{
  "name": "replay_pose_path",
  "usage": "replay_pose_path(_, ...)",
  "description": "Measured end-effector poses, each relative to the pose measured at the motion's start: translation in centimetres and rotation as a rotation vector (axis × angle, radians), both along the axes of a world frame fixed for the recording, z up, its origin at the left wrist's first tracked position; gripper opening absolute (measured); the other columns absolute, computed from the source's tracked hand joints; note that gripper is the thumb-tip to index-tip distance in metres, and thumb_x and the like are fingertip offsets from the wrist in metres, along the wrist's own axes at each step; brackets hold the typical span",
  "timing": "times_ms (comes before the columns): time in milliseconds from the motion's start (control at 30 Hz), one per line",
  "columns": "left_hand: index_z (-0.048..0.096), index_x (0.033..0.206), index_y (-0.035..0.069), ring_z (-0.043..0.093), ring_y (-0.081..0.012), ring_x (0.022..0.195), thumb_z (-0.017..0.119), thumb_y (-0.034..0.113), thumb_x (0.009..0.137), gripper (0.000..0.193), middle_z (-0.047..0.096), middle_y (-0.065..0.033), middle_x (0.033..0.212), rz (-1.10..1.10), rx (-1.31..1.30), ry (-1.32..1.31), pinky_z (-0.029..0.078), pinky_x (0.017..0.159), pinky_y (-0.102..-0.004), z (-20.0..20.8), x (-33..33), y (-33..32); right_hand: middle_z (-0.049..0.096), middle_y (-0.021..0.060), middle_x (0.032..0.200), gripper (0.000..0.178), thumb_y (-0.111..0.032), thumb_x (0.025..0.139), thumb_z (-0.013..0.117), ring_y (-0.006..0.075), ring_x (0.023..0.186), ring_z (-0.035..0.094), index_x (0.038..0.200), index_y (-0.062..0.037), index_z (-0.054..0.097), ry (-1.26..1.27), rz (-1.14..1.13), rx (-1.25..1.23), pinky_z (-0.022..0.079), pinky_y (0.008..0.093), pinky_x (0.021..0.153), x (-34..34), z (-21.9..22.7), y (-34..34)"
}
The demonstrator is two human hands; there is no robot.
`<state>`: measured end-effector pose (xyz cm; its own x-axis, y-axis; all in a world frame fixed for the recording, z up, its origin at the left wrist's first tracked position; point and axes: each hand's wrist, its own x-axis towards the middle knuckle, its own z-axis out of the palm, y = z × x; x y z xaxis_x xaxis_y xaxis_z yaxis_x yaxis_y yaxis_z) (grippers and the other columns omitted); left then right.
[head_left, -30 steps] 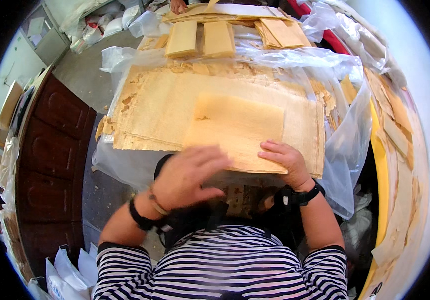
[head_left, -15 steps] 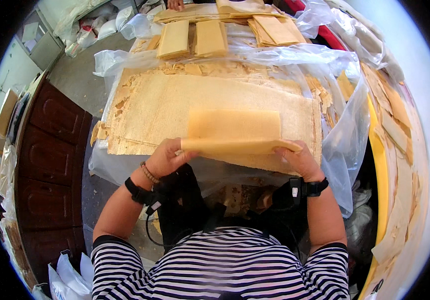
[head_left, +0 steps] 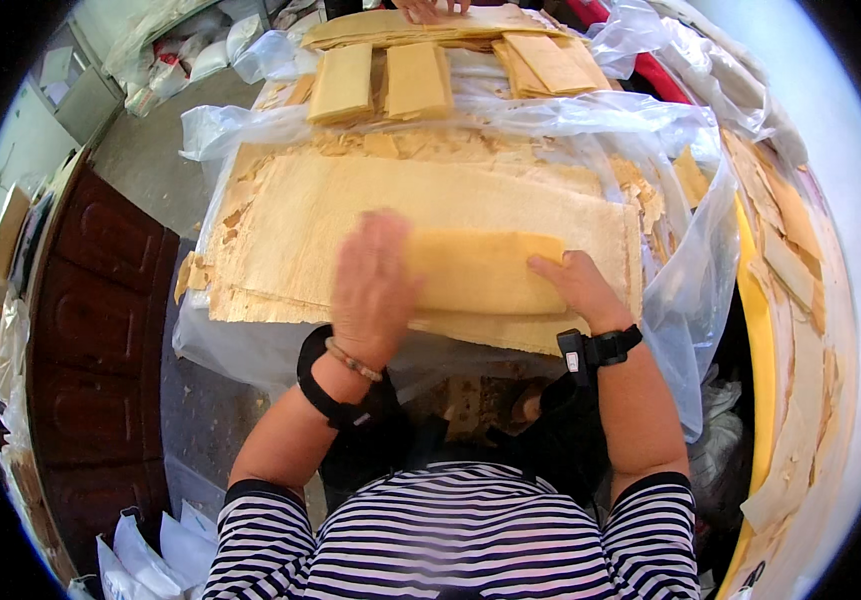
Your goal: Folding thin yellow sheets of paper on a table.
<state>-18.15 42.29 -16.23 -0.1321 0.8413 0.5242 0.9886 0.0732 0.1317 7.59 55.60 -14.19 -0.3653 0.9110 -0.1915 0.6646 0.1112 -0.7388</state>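
Note:
A thin yellow sheet (head_left: 485, 272), folded into a long flat strip, lies on a stack of large pale-yellow sheets (head_left: 330, 200) in front of me. My left hand (head_left: 375, 285), somewhat blurred, lies flat with fingers stretched out over the strip's left end. At the other end, my right hand (head_left: 585, 288) grips the strip's corner; its thumb rests on top and some of its fingers are hidden.
Folded yellow bundles (head_left: 342, 82) sit at the table's far side, near another person's hand (head_left: 432, 10). Clear plastic film (head_left: 685, 290) drapes around the stack. A dark wooden cabinet (head_left: 100, 330) stands left; more sheets (head_left: 800, 400) lie along the right wall.
The sheet's raised near edge has been folded over and now lies flat. My left hand has let go of that edge and moved forward onto the strip; my right hand has shifted slightly.

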Motion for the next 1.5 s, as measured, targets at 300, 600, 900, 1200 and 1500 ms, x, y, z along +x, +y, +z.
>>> replay_pose_path(300, 0.036, 0.155, 0.015, 0.023, -0.0363, 0.151, 0.063, 0.067, 0.082, 0.094, 0.031, -0.0121, 0.162, -0.330, -0.324, 0.088, 0.019, 0.121, -0.0544, -2.7, 2.2, 0.7, 0.068, 0.0200, 0.112, 0.048, -0.036, 0.088, 0.072, 0.0277, 0.098, 0.066, 0.116, 0.0017, 0.066, -0.159, -0.103, 0.297, 0.052, 0.0389, 0.081, -1.9, -1.4, -1.3)
replay_pose_path(600, 0.045, 0.145, 0.011, 0.037, -0.0364, 0.143, 0.070, 0.049, 0.083, 0.078, 0.041, -0.0162, 0.153, -0.401, -0.324, 0.066, 0.034, 0.113, -0.0489, -2.1, -1.0, 2.4, 0.045, 0.0139, 0.152, 0.061, -0.040, 0.093, 0.062, 0.0335, 0.144, 0.037, 0.142, -0.0061, 0.051, -0.307, 0.293, 0.766, 0.026, 0.0462, 0.120, -1.3, -4.4, -1.9)
replay_pose_path(900, 0.065, 0.117, 0.006, 0.069, -0.0311, 0.098, 0.068, 0.017, 0.089, 0.031, 0.071, -0.0113, 0.106, -0.432, -0.197, 0.004, 0.056, 0.082, -0.0406, 3.4, -5.5, 4.7, 0.053, 0.0212, 0.144, 0.055, -0.035, 0.108, 0.045, 0.0287, 0.134, 0.051, 0.148, 0.0018, 0.043, 0.980, -0.296, -0.048, 0.039, 0.0382, 0.112, 2.1, -4.4, 1.9)
replay_pose_path(1200, 0.064, 0.119, -0.004, 0.068, -0.0163, 0.080, 0.068, 0.017, 0.093, 0.033, 0.072, -0.0087, 0.098, -0.293, -0.213, -1.174, 0.056, 0.073, -0.0307, 7.0, -13.6, 24.5, 0.060, 0.0154, 0.132, 0.053, -0.029, 0.107, 0.050, 0.0234, 0.121, 0.059, 0.150, 0.0006, 0.041, 0.874, -0.285, -0.060, 0.044, 0.0342, 0.105, 3.0, -5.2, 1.4)
replay_pose_path(1500, 0.065, 0.114, 0.000, 0.070, -0.0357, 0.098, 0.067, 0.038, 0.091, 0.044, 0.068, -0.0197, 0.107, 0.450, -0.253, -0.200, 0.057, 0.080, -0.0435, 3.7, -13.2, 31.0, 0.062, 0.0145, 0.130, 0.050, -0.028, 0.106, 0.052, 0.0236, 0.122, 0.059, 0.145, 0.0020, 0.046, 0.892, -0.295, -0.124, 0.043, 0.0354, 0.108, 3.1, -4.6, 1.8)
